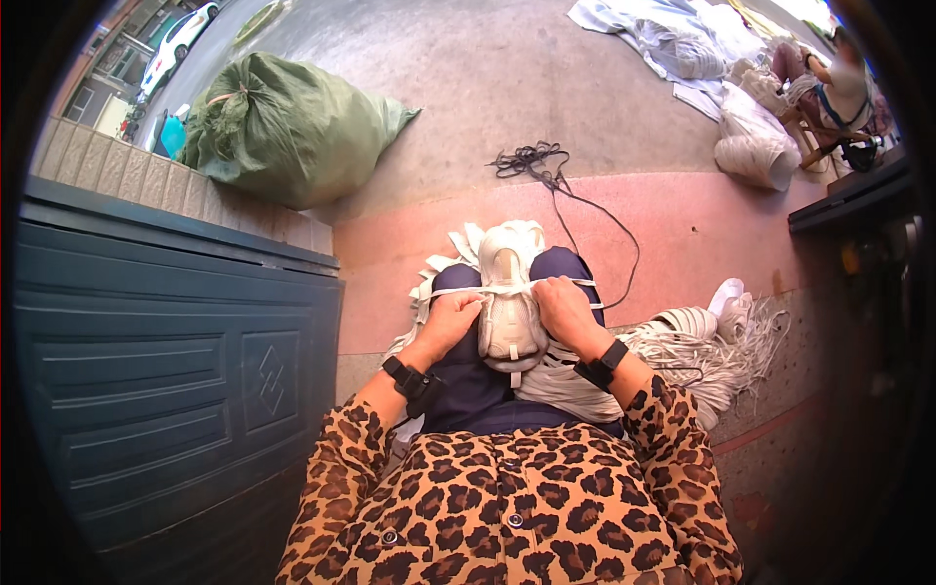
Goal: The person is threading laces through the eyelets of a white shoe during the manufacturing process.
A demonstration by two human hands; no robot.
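Observation:
A beige sneaker (511,330) rests between my knees, its heel toward me. A white shoelace (503,290) runs crosswise over the shoe and on across both dark-trousered knees. My left hand (453,322) is closed on the lace at the shoe's left side, fingers pinched together. On the other side my right hand (569,310) grips the same lace, close against the shoe. The fingertips partly hide how the lace passes through the shoe. Beside my right thigh lies a thick bundle of loose white laces (561,385).
More white laces (751,366) spread over the floor at right. A black cord (534,159) lies tangled ahead. A full green sack (292,132) stands far left, above a blue panelled door (127,375). A person (840,97) sits far right near a white sack (756,146).

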